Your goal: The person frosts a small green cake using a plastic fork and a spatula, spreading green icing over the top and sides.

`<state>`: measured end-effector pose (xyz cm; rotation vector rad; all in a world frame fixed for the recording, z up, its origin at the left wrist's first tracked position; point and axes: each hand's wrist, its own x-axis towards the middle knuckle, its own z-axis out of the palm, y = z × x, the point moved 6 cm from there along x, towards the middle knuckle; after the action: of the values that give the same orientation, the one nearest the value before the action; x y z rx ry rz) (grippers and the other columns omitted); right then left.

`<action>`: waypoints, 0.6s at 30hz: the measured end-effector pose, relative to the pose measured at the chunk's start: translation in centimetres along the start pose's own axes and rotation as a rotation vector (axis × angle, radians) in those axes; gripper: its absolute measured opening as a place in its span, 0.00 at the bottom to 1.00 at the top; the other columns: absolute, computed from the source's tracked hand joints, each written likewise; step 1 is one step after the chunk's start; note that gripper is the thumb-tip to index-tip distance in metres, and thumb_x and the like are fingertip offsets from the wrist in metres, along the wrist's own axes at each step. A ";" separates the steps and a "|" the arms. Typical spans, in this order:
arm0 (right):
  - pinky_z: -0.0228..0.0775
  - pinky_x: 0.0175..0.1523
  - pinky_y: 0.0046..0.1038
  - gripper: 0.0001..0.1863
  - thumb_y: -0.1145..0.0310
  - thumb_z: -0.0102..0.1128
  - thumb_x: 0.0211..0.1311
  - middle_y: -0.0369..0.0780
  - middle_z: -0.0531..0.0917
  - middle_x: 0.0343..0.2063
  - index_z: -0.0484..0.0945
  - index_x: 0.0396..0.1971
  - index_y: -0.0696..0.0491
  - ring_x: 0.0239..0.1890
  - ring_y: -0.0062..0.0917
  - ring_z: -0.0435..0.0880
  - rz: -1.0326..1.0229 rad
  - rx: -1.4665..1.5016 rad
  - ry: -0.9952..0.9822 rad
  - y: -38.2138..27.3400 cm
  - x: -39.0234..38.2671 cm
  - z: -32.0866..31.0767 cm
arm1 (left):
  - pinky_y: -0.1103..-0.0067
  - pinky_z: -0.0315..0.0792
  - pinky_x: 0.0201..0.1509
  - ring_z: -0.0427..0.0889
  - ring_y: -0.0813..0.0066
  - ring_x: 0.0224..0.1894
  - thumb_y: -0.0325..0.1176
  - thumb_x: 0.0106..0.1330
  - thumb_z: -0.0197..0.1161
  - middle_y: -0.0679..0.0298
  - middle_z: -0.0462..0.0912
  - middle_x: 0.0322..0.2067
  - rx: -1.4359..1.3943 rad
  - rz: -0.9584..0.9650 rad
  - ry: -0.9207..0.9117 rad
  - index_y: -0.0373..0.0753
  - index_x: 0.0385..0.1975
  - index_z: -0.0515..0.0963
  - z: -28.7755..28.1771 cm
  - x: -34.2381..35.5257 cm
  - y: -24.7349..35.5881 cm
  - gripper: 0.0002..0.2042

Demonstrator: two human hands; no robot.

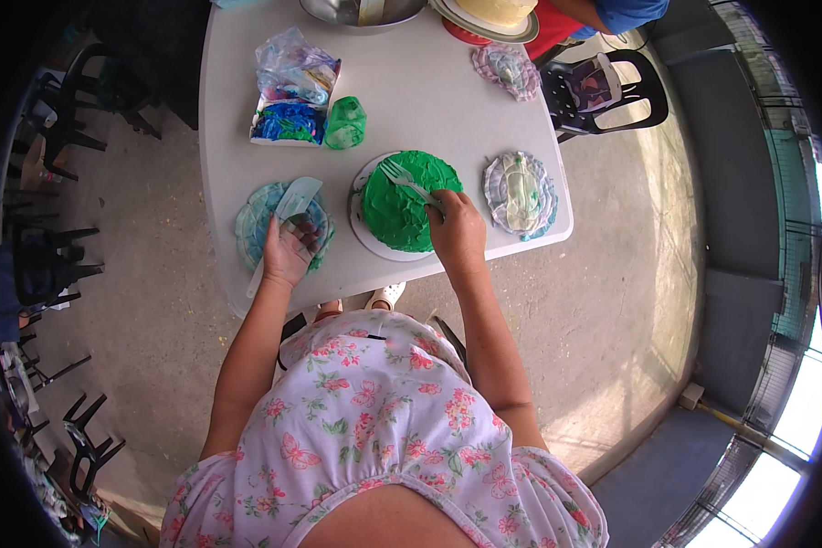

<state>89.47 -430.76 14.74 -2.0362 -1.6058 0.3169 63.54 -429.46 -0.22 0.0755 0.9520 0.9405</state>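
Observation:
A round cake [402,219] covered in rough green frosting sits on a white board [361,233] near the table's front edge. My right hand [457,228] is closed on the handle of a pale fork [409,181], whose tines are at the upper left of the cake's top. To the left, my left hand [292,248] is palm up with its fingers apart and a little curled. It lies over a spatula [298,196] with a pale, wide blade and white handle, and hides its middle. Under both is a round, ruffled blue-green cloth [254,215].
On the white table [411,91] are a box [288,123] smeared with blue frosting, a crumpled plastic bag [294,68], and a green piping bag [345,123]. Ruffled cloths [521,194] lie rightward. A metal bowl [342,13] and pale cake [493,7] stand far back, near another person [612,14].

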 end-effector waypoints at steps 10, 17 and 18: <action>0.68 0.33 0.36 0.09 0.69 0.58 0.45 0.43 0.76 0.26 0.75 0.29 0.52 0.29 0.39 0.76 0.011 -0.013 -0.009 0.0 -0.1 -0.1 | 0.75 0.63 0.39 0.74 0.68 0.34 0.60 0.58 0.43 0.65 0.75 0.28 0.011 0.005 0.003 0.43 0.32 0.73 0.0 -0.1 0.1 0.24; 0.68 0.33 0.36 0.09 0.69 0.59 0.45 0.43 0.76 0.26 0.75 0.29 0.53 0.29 0.39 0.76 0.023 0.004 0.005 0.4 -0.3 -0.2 | 0.75 0.63 0.39 0.74 0.68 0.35 0.60 0.58 0.43 0.66 0.75 0.28 0.020 0.008 -0.006 0.43 0.31 0.73 0.1 -0.1 0.1 0.24; 0.68 0.33 0.36 0.09 0.69 0.59 0.45 0.43 0.76 0.26 0.75 0.29 0.53 0.29 0.39 0.76 0.030 0.003 0.001 0.5 -0.3 -0.3 | 0.75 0.63 0.39 0.74 0.68 0.35 0.59 0.58 0.43 0.66 0.75 0.28 0.016 0.007 -0.003 0.43 0.31 0.73 0.2 -0.1 0.1 0.24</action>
<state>89.88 -431.22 14.67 -2.0593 -1.5751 0.3290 63.57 -429.46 0.01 0.0942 0.9574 0.9388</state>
